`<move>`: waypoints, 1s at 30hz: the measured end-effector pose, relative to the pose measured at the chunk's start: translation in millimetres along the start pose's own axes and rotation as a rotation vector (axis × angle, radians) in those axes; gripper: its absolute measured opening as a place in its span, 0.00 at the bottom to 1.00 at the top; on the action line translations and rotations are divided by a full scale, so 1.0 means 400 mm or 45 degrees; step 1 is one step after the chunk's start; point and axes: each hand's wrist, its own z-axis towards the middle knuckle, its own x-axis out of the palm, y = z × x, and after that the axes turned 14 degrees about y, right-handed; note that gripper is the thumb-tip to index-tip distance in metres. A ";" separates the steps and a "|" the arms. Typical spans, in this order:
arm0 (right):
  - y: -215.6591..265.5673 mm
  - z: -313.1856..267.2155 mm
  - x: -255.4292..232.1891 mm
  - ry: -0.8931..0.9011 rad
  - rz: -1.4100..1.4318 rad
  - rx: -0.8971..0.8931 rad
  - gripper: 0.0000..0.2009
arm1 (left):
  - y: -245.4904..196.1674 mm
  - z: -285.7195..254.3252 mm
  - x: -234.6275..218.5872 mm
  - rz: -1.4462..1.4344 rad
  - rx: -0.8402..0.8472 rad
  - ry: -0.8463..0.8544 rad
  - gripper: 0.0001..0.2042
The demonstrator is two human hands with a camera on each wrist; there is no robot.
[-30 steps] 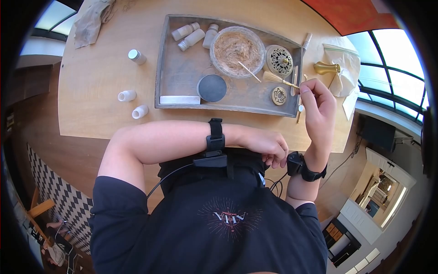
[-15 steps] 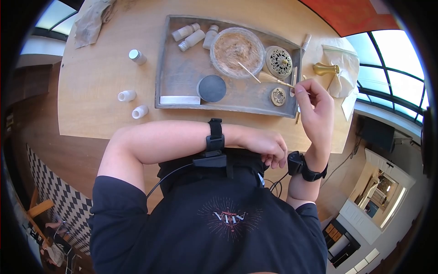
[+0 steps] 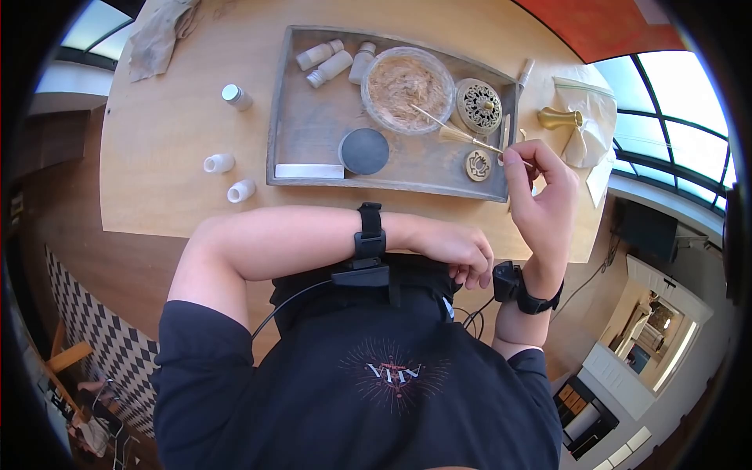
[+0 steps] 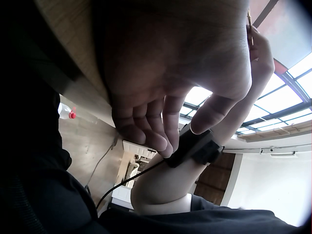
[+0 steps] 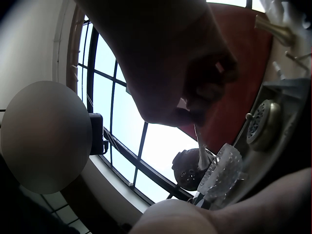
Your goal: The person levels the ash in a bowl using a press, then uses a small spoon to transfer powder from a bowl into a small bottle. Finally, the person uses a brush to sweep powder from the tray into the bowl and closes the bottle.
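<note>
My right hand [image 3: 544,184] pinches the thin handle of a small brush [image 3: 495,149] between thumb and fingers, over the right side of the grey tray [image 3: 309,121]. Its pale bristles point left, right at the outer end of a thin stick [image 3: 427,115] that leans over the rim of a clear bowl [image 3: 366,102] of brown-grey ash-like powder. Below the brush lies a brass lotus disc [image 3: 478,165]; above it sits a brass burner with an openwork lid [image 3: 479,106]. My left hand [image 3: 453,244] hangs loosely curled at the table's front edge, holding nothing.
Several small white bottles [image 3: 329,69] lie or stand in the tray, beside a dark round pad [image 3: 364,151] and a white bar-shaped block [image 3: 309,171]. More bottles [image 3: 218,163] stand at left. A small brass vase [image 3: 560,118] and a plastic bag [image 3: 591,102] lie at right.
My right hand has lowered the brush and shifted its bristles left, up to the stick. The stick's outer end has moved slightly up toward the bowl. My left hand has stayed still.
</note>
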 end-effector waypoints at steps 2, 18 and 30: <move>-0.012 0.000 -0.003 -0.003 -0.096 0.062 0.07 | 0.007 0.002 -0.002 0.002 0.010 0.008 0.15; 0.067 0.055 0.027 0.187 -0.164 -0.197 0.04 | 0.004 0.002 -0.001 -0.005 -0.015 0.028 0.16; 0.086 0.106 0.028 0.451 -0.052 -0.206 0.05 | 0.010 0.006 -0.002 -0.022 0.027 0.030 0.14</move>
